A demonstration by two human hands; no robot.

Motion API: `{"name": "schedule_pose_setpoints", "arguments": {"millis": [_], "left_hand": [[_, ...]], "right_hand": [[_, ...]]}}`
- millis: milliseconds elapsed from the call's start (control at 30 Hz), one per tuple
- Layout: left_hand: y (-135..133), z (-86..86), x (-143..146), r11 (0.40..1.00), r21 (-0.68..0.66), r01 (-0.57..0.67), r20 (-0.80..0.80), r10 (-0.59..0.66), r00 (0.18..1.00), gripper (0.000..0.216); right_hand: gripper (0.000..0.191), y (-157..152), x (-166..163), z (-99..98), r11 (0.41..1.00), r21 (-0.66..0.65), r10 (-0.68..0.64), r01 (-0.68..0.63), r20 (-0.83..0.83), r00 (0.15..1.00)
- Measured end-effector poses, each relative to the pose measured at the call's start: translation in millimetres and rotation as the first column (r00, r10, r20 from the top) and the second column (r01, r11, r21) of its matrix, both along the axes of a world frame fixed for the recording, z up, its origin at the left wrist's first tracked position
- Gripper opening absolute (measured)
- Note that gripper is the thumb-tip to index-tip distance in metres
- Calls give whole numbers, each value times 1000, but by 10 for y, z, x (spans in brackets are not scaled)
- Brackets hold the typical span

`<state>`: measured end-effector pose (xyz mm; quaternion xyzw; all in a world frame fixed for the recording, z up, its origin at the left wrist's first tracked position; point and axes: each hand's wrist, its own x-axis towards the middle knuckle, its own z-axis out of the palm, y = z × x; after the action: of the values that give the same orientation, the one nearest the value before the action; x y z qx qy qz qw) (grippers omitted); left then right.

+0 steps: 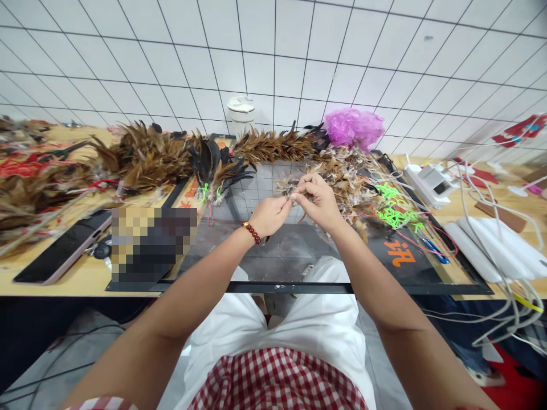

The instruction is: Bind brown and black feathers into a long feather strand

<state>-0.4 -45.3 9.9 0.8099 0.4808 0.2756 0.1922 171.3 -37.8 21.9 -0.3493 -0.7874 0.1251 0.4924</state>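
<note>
My left hand [271,216], with a dark red bead bracelet [252,232] at the wrist, meets my right hand [317,200] at the fingertips. Both are closed in a pinch above a dark glass panel [273,250]. Whatever lies between the fingers is too small to make out. Just beyond and to the right of my right hand spreads a loose pile of brown and pale feathers [346,176]. Left of my hands, a bunch of black and brown feathers [211,165] has bright green ties at its base. A thick brown feather strip [277,146] runs along the back.
Bright green cords [395,208] and a blue-handled tool [436,250] lie at right, near white power banks [496,245] and tangled cables. A phone [64,247] and feather heaps [145,154] are at left. Against the tiled wall stand a white cup [241,111] and a purple plastic bag [354,128].
</note>
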Motion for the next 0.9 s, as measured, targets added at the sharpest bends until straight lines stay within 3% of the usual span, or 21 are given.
{"name": "schedule_pose_setpoints", "arguments": {"millis": [167,233,333,467,633,767,900], "left_hand": [[32,-44,14,992,29,-124,178,116,977,37],[46,-67,13,985,30,-171,211,160,964,34],[56,-104,6,989,60,-132,245,114,963,33],[50,-146,10,981,153,-122,270,77,960,33],[60,-166,23,956,245,-161,316,78,946,33],[77,-156,33,956,244,-165,360,69,930,32],[120,-149,46,960,225,-167,422,59,905,31]], "right_hand": [[35,40,-69,-169,991,-133,-42,26,-114,993],[43,54,-112,-257,966,-254,-2,-44,-178,984],[46,60,-166,-339,875,-428,98,-226,-301,949],[43,40,-196,-336,801,-470,154,-370,-435,887],[31,32,-228,-323,814,-486,62,-319,-474,878],[26,45,-255,-338,831,-492,-29,-259,-503,864],[25,36,-245,-304,873,-444,-29,-202,-460,887]]}}
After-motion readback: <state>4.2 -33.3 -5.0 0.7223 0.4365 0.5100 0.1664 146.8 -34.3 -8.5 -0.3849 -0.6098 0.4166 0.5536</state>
